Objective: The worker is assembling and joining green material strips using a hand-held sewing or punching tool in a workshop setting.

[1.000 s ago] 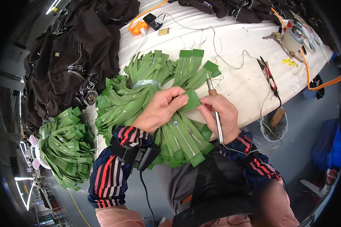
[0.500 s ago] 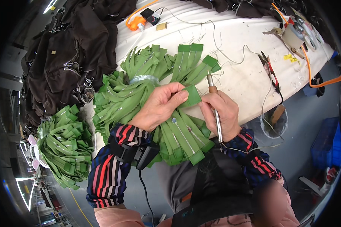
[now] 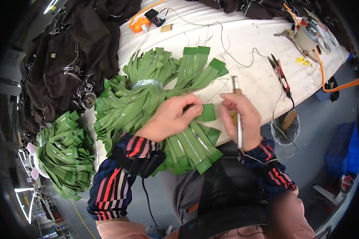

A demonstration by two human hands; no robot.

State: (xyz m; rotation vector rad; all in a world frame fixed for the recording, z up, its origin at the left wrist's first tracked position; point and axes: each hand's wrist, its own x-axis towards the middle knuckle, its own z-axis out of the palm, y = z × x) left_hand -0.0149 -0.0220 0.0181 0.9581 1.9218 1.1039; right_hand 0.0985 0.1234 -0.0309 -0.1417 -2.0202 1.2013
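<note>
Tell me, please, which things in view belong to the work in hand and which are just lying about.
In use:
- green zipper strip, in the left hand
- pen-shaped tool, in the right hand
- tied green bundle, close by

Seemingly just lying about:
- red-and-black pincer-like tool
- yellow scraps
- dark garments

Bare cloth (image 3: 253,85) between green zippers (image 3: 144,101) and cutters (image 3: 282,75), thin cord (image 3: 243,65) crossing
</note>
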